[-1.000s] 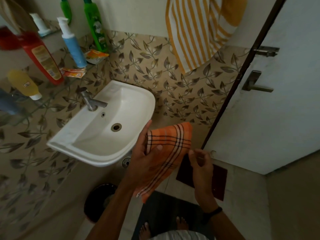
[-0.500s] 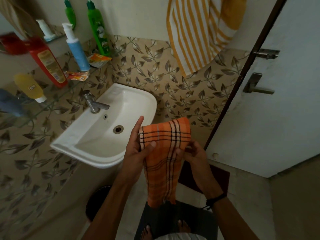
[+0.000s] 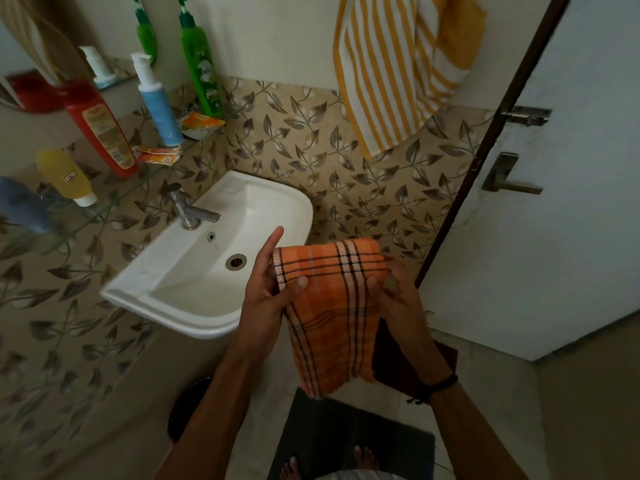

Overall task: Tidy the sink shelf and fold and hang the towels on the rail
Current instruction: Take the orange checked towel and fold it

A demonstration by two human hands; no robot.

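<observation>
Towels: 2 — orange towel gripped by both hands | striped towel hanging

We count two towels: one orange checked towel and one yellow-and-white striped towel on the wall. We count two hands, the left hand and the right hand. On the glass shelf we see five bottles: one green bottle, one blue pump bottle, one red bottle, one yellow bottle and one blurred blue bottle. We count two sachets, one sink, one tap, one door handle.
</observation>
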